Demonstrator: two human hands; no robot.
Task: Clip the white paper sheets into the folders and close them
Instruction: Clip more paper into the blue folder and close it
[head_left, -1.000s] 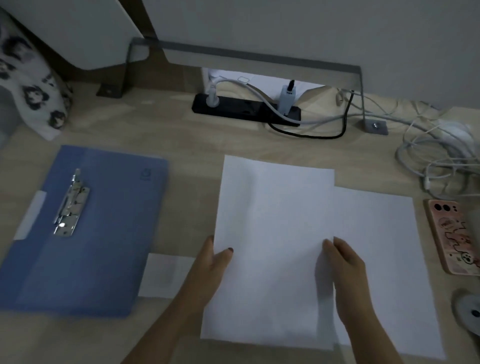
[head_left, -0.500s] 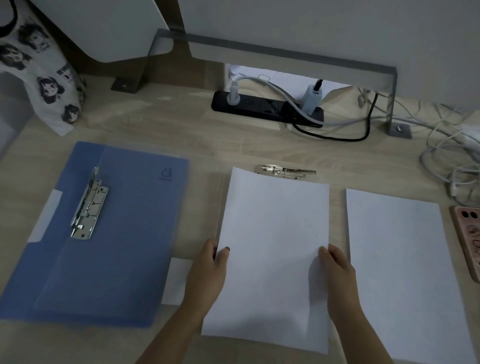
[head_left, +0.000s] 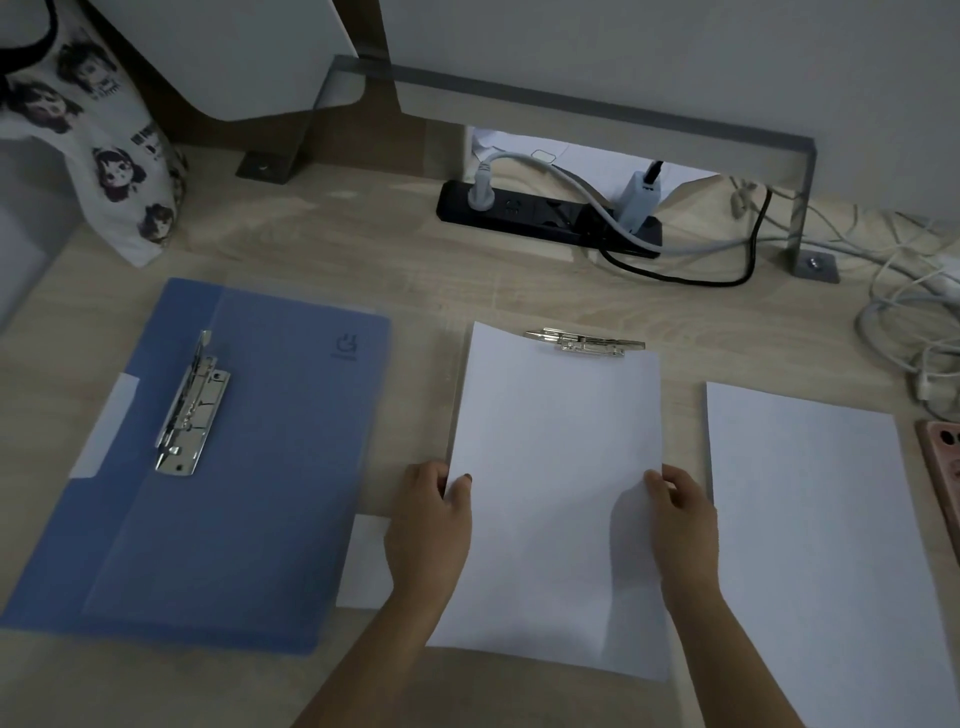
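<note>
Because the far edge of the white sheet (head_left: 556, 467) has to meet the metal clip (head_left: 587, 343) squarely, the person grasps it on both sides at once; the left hand (head_left: 434, 525) pinches the left edge, thumb on top, and the right hand (head_left: 680, 514) curls round the right edge at about the same level, which keeps the paper flat and steerable; the sheet's top edge lies just at the clip, seemingly ready to go under it, though what carries that clip is too faint to make out; 1 more sheet, the second sheet (head_left: 821, 545), lies flat to the right, apart from the first, probably waiting its turn; the blue folder (head_left: 270, 467) lies open on the left of the desk (head_left: 363, 270) with its own lever clip (head_left: 189, 410) bare, so nothing appears filed there yet; of 2 sheets, neither looks clipped, and no folder is closed
</note>
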